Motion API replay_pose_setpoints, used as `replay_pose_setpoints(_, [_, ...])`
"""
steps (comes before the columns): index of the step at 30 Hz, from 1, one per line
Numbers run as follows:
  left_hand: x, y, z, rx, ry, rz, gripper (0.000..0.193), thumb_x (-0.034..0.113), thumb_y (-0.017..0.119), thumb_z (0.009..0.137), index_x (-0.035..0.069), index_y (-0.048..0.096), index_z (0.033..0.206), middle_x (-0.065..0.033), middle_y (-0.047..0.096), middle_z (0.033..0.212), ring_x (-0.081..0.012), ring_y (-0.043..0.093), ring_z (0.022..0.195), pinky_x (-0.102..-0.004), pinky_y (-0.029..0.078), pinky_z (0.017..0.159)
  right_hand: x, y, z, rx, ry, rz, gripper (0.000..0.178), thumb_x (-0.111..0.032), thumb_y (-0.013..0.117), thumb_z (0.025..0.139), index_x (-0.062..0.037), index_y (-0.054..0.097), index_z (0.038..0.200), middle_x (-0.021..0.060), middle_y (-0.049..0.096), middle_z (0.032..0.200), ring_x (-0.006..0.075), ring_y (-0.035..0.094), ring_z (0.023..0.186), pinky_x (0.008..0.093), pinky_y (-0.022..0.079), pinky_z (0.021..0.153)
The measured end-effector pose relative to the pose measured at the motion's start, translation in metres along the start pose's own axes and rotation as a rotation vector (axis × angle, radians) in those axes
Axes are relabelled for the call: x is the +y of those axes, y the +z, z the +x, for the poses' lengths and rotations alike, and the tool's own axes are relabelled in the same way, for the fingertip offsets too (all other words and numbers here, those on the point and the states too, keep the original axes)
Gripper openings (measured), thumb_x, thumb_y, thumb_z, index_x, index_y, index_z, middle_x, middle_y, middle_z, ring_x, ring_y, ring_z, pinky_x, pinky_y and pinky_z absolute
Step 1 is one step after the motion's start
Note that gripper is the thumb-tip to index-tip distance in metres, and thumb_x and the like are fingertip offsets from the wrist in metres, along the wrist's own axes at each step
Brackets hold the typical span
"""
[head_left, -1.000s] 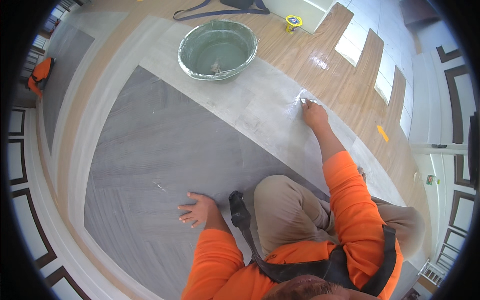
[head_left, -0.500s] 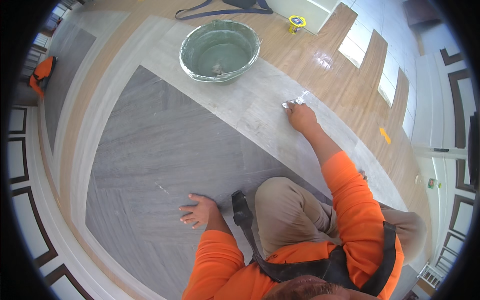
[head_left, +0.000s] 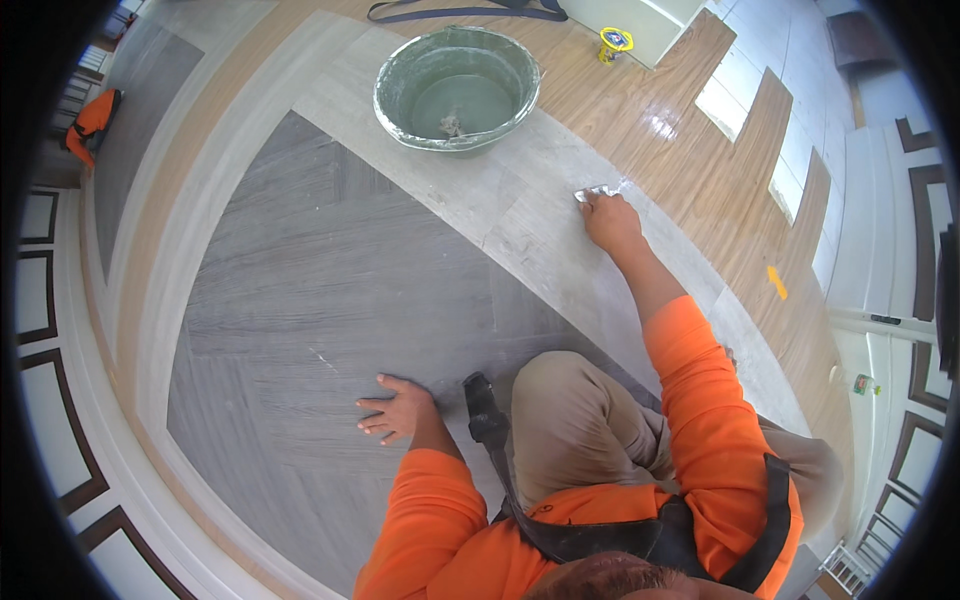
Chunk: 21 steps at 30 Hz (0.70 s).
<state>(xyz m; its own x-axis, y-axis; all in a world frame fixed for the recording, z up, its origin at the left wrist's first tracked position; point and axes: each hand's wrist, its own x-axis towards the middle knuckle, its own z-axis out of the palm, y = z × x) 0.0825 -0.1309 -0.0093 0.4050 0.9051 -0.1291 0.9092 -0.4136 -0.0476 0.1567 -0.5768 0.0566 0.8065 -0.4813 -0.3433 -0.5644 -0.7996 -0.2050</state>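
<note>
Green plastic, smeared pale around the rim, makes up the wide basin (head_left: 400, 85) that anchors this stretch of floor. Nearer the person than the basin and off to its right, the right hand (head_left: 613, 222) has its grip closed on a small flat silvery piece (head_left: 592, 194), pinched at the fingertips so that its edge meets the pale strip (head_left: 525, 215); whether it is metal or something softer is too small to tell. A low hold like that probably keeps the piece flat against the surface. The left hand (head_left: 400, 410) lies well apart from the basin, on its near side, its grip spread wide and empty, palm down on the dark grey floor (head_left: 320, 250), likely to prop the body as the other arm stretches out. Basin and silvery piece share the pale strip, an arrangement that seems to keep the greyish liquid and the lump (head_left: 453, 124) in it close to the working arm. Right of the basin run wood-look planks (head_left: 650, 160), and beyond its upper right a yellow cup (head_left: 615, 42) stands, apparently out of the arm's way.
</note>
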Motion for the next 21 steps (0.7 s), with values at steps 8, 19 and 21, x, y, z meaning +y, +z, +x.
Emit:
replay_pose_setpoints(8, [0.003, -0.008, -0.005, -0.027, 0.020, -0.015, 0.093, 0.078, 0.024, 0.104, 0.016, 0.016, 0.174, -0.0285, 0.009, 0.178, -0.0383, 0.006, 0.167, -0.0633, 0.004, 0.132, 0.008, 0.006, -0.005, 0.049, -0.026, -0.015, 0.040, -0.037, 0.055, 0.108, -0.0216, 0.070, 0.142, 0.0208, 0.076, 0.118, 0.0385, 0.071, 0.113, 0.0503, 0.058, 0.097])
replay_pose_setpoints(19, [0.001, -0.006, -0.003, -0.022, 0.016, -0.024, 0.095, 0.079, 0.022, 0.104, 0.016, 0.018, 0.174, -0.0286, 0.009, 0.178, -0.0381, 0.005, 0.168, -0.0624, 0.004, 0.132, 0.004, 0.005, 0.015, 0.002, -0.022, -0.036, 0.041, -0.035, 0.056, 0.107, -0.0183, 0.070, 0.142, 0.0185, 0.075, 0.125, 0.0376, 0.071, 0.116, 0.0512, 0.057, 0.098])
replay_pose_setpoints(21, [0.004, -0.011, -0.005, -0.020, 0.013, -0.032, 0.095, 0.079, 0.022, 0.104, 0.016, 0.018, 0.174, -0.0284, 0.009, 0.178, -0.0379, 0.006, 0.168, -0.0623, 0.004, 0.132, -0.009, -0.004, 0.038, 0.004, -0.030, -0.021, 0.041, -0.035, 0.055, 0.108, -0.0175, 0.070, 0.142, 0.0185, 0.074, 0.127, 0.0375, 0.070, 0.117, 0.0508, 0.057, 0.099])
